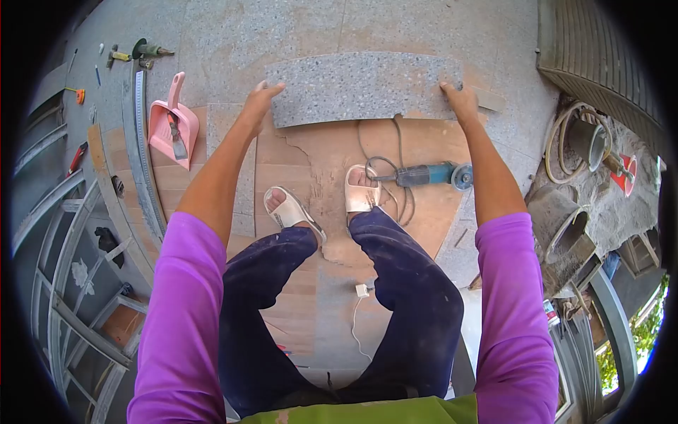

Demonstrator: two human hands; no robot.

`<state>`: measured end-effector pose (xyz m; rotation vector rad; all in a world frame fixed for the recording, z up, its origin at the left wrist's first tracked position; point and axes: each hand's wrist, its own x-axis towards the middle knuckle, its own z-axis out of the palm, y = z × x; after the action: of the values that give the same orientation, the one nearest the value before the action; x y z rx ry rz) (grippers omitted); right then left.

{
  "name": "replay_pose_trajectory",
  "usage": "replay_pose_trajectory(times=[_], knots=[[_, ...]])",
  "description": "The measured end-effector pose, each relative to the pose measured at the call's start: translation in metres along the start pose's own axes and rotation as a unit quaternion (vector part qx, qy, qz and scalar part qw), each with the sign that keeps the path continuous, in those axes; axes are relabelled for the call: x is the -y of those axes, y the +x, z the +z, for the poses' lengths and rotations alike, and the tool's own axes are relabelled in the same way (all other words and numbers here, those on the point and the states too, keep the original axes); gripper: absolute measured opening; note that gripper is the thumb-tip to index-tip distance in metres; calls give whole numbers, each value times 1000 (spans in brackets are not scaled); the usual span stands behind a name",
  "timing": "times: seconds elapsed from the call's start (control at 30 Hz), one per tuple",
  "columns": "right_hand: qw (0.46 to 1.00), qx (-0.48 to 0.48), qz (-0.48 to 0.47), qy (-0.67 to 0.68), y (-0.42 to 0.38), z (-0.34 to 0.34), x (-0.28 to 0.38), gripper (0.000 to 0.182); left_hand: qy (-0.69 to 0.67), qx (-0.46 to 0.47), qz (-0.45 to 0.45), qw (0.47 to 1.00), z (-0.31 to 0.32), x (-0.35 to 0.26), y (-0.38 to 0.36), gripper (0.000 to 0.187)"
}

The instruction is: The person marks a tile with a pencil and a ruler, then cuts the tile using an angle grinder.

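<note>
A long grey speckled tile strip (pixel 364 86) spans the space between my hands, in front of my feet. My left hand (pixel 265 97) grips its left end, the thumb lying along the edge. At the other end, my right hand (pixel 460 99) holds the strip with the thumb on top. The fingers of both hands are partly hidden beneath it. Below the strip, a blue angle grinder (pixel 427 174) lies on a brown board (pixel 311 152), its disc to the right and its cord looping near my right foot.
At left are a pink dustpan (pixel 185 116) with a scraper (pixel 176 136) in it, a long metal straightedge (pixel 140 152), a hammer (pixel 120 55) and metal frames (pixel 63 283). Buckets (pixel 587 138) and a sand pile (pixel 621 205) stand at right. A white plug (pixel 362 290) lies between my legs.
</note>
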<state>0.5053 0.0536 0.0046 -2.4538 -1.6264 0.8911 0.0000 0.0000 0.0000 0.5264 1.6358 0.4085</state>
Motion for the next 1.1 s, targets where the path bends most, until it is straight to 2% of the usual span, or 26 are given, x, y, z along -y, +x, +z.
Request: replay_pose_trajectory(times=[0.07,0.1,0.13,0.2,0.27,0.37,0.43,0.47,0.5,0.53,0.57,0.6,0.63,0.67,0.7,0.77,0.83,0.9,1.0,1.07,1.1], knots=[[999,33,-4,-23,12,-4,3,62,-7,-17,1,1000,5,-21,-16,104],[998,22,14,-64,17,0,-37,63,-38,11,-17,999,49,14,14,102],[998,-4,3,-70,48,-12,-43,65,-59,10,-2,998,70,-4,32,101],[998,15,5,-66,54,34,-28,68,-39,-17,-10,999,39,-10,15,98],[992,16,23,-122,51,33,-18,70,-28,5,-3,1000,32,-21,-1,95],[980,-128,-92,-121,23,35,-29,67,161,-39,98,981,28,-3,-18,86],[985,-33,-92,-140,-33,11,-14,70,348,-22,232,908,22,24,-54,75],[984,73,-122,-111,-73,-16,10,64,348,58,171,920,19,32,-87,61],[983,138,-92,-84,-105,-17,0,59,308,214,140,916,15,30,-125,50],[983,15,-180,-43,-164,-25,7,55,339,175,87,920,22,7,-206,39],[983,79,-161,-42,-212,-49,22,53,327,238,144,903,17,-14,-273,48],[978,102,-178,-39,-263,-79,43,44,260,273,152,914,20,9,-321,42],[973,170,-154,-2,-309,-120,75,32,217,342,113,907,19,1,-369,35],[971,187,-144,29,-357,-155,100,23,206,382,115,894,19,-21,-424,28],[965,228,-114,58,-403,-208,143,19,148,428,77,888,22,-47,-474,28],[932,322,-139,90,-474,-297,187,14,144,514,53,844,29,-92,-545,30],[904,409,-118,49,-524,-381,225,19,142,580,40,801,41,-123,-598,30],[858,503,-96,35,-551,-445,246,20,126,575,65,806,47,-143,-626,30],[814,564,-105,85,-563,-495,251,21,135,569,95,806,51,-170,-645,31],[808,582,-88,25,-557,-511,263,24,131,568,142,800,48,-181,-647,31],[806,587,-76,-4,-552,-514,272,26,136,565,138,802,46,-184,-649,30]])
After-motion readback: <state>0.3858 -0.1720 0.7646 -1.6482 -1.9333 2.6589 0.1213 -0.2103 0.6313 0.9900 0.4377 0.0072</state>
